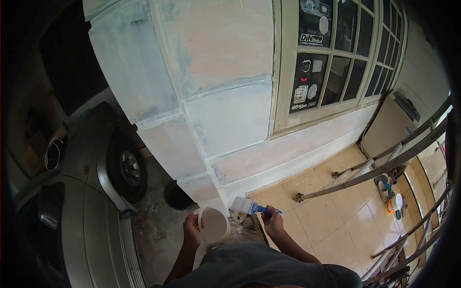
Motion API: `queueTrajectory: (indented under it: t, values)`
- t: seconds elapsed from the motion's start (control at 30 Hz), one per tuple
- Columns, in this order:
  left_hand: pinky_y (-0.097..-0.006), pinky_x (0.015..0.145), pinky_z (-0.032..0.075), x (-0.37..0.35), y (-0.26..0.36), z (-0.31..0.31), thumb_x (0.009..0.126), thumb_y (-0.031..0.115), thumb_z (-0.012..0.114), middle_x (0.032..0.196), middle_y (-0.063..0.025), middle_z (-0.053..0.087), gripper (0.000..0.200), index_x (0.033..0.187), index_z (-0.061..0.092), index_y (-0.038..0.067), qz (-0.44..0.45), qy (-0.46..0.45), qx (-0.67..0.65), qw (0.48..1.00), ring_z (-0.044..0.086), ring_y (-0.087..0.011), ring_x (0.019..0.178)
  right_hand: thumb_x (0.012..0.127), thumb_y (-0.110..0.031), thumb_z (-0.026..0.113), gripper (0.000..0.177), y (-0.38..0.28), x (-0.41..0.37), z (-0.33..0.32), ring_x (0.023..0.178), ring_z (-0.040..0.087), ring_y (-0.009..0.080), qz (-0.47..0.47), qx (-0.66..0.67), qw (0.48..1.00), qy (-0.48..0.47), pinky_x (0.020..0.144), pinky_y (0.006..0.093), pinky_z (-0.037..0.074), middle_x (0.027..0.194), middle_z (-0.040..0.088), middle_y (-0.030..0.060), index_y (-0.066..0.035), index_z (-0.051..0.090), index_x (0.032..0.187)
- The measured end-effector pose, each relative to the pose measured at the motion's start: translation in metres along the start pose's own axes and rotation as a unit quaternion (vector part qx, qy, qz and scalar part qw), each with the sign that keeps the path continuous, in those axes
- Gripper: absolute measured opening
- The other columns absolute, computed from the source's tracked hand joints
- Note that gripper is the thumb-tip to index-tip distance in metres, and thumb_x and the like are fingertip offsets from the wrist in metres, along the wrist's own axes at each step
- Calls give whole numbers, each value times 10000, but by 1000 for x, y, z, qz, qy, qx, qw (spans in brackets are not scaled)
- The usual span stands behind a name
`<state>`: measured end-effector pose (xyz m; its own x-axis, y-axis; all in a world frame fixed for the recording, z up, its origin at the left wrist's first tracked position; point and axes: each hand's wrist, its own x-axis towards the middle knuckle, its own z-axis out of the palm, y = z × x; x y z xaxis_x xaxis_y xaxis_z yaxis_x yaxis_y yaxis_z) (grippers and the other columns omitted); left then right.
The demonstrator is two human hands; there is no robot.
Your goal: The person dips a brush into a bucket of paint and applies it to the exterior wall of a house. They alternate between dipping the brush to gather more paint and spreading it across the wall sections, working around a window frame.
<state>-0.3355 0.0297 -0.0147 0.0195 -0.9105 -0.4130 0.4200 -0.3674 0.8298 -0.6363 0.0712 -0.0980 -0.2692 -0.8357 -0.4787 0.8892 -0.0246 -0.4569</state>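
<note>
A white paint bucket (214,224) hangs at my waist, its rim gripped by my left hand (193,230). My right hand (273,222) is closed round the blue handle of a wide paintbrush (246,205). The brush's pale, paint-coated head points left, just right of the bucket and low in front of the wall corner. Ahead stands the wall (228,117), its raised blocks coated unevenly in white, with pinkish and bluish-grey patches showing.
A grey vehicle (72,192) stands at left, a black bucket (178,196) near its wheel. A paned window (331,57) is at upper right. Over the tiled floor (326,216) lies a ladder (365,175); shoes and a white-and-orange tub (394,203) sit beyond it.
</note>
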Motion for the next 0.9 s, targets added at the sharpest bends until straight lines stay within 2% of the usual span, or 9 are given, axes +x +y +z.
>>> queueTrajectory:
  t: [0.17, 0.23, 0.33, 0.37, 0.47, 0.57, 0.63, 0.73, 0.9]
  values:
    - [-301, 759, 429, -5, -6, 1, 899, 417, 514, 825, -54, 572, 444, 1020, 586, -4, -23, 19, -4, 1000, 530, -158, 777, 886, -106, 601, 132, 4, -17, 21, 734, 602, 188, 10, -53, 998, -31, 667, 318, 541, 865, 600, 68, -53, 558, 999]
    - [-308, 760, 431, -7, -10, -7, 900, 418, 512, 828, -60, 575, 447, 1025, 582, -5, -25, -10, -7, 1000, 537, -167, 783, 888, -105, 590, 120, -4, -35, 45, 729, 601, 195, -9, -75, 997, -28, 677, 341, 543, 848, 589, 78, -47, 552, 986]
    - [-317, 760, 435, -10, -13, -25, 902, 417, 505, 832, -70, 581, 448, 1023, 579, -7, -30, -51, -4, 998, 544, -180, 787, 880, -109, 595, 107, -5, -67, 73, 653, 592, 187, -55, -97, 994, -22, 613, 310, 504, 797, 610, 70, -39, 595, 961]
    - [-320, 761, 437, -11, -9, -26, 902, 416, 502, 833, -74, 582, 447, 1021, 579, -8, -32, -65, -2, 997, 546, -184, 788, 899, -109, 563, 92, -3, -71, 71, 730, 600, 207, -60, -128, 989, -38, 708, 394, 547, 813, 569, 86, -44, 541, 959]
    - [-327, 757, 440, -27, 3, -29, 907, 416, 490, 830, -75, 583, 449, 1016, 580, -10, -60, -36, -5, 998, 545, -193, 778, 880, -106, 582, 125, 10, -92, 70, 732, 603, 202, -79, -159, 983, -37, 691, 376, 546, 829, 589, 93, -29, 554, 974]
    - [-341, 742, 446, -35, 10, -47, 893, 458, 497, 830, -98, 578, 514, 1034, 568, -31, -94, -57, 28, 994, 547, -207, 783, 855, -110, 615, 114, 39, -98, 56, 561, 560, 168, -84, -119, 989, -4, 547, 300, 473, 756, 603, 81, -22, 593, 923]
    - [-343, 735, 448, -37, 7, -69, 873, 494, 510, 817, -109, 569, 572, 1038, 564, -51, -135, -56, 46, 988, 547, -218, 773, 857, -110, 610, 110, 57, -110, 53, 573, 561, 164, -102, -157, 982, 6, 538, 295, 463, 749, 598, 81, -19, 594, 918]
    - [-362, 739, 466, -39, -6, -109, 837, 539, 526, 924, -131, 556, 708, 1143, 497, -98, -179, -26, 33, 983, 553, -235, 823, 862, -119, 606, 117, 78, -132, 51, 608, 568, 164, -103, -198, 975, 13, 544, 286, 461, 746, 590, 75, -20, 596, 925]
    - [-349, 697, 467, -50, -35, -174, 833, 553, 523, 907, -119, 556, 683, 1080, 552, -83, -233, -19, 0, 972, 547, -228, 768, 858, -106, 608, 119, 100, -170, 62, 640, 574, 168, -103, -183, 978, 14, 565, 285, 472, 752, 584, 70, -12, 591, 930]
